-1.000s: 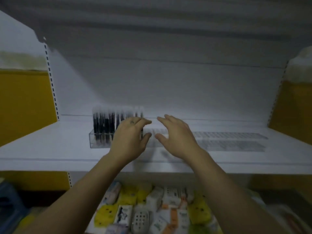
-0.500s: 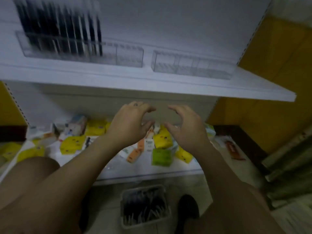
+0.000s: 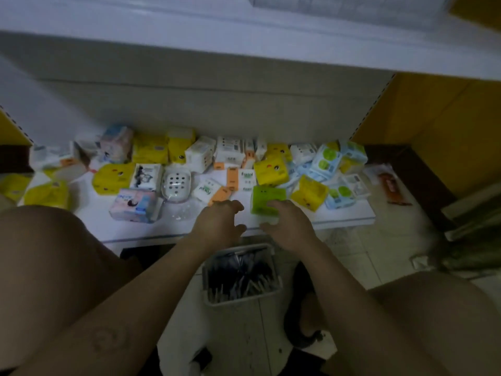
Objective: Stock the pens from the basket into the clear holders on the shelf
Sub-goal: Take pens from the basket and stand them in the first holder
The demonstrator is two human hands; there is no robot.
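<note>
Left grip (image 3: 217,226), right grip (image 3: 288,226) loosely spread, empty, above basket (image 3: 241,299).

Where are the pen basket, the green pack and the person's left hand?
pen basket (image 3: 267,293): head view, near right rim.
green pack (image 3: 267,198): head view, top face.
left hand (image 3: 218,225): head view, back of hand.

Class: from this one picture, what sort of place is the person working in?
Probably a small shop aisle: white metal shelving, a low shelf strewn with small packaged goods such as a green packet, and a floor basket of pens awaiting stocking.
</note>
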